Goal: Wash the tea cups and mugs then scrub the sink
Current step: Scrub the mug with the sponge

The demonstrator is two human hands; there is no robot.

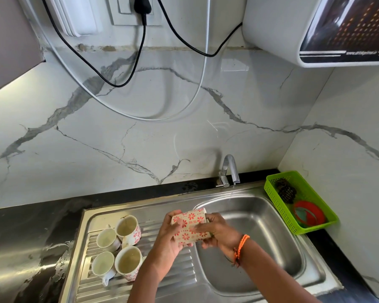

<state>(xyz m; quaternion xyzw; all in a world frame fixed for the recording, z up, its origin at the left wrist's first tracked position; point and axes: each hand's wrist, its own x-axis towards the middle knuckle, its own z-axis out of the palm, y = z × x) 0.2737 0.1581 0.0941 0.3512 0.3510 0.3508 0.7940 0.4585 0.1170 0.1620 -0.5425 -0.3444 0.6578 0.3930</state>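
Both forearms enter from the near edge. Left hand (pixel 167 236) and right hand (pixel 219 231) together grip a floral mug (pixel 189 225), held on its side over the near-left rim of the sink (pixel 271 215). Four more cups (pixel 118 248) stand upright on the drainboard, left. Far right, a green basket (pixel 271 186) holds what appears to be a scrubber. The tap (pixel 229 169) stands at the far rim.

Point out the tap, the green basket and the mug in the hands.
tap (pixel 229 169): head view, on its curved spout.
green basket (pixel 278 200): head view, on its left wall.
mug (pixel 189 224): head view, on its flowered side.
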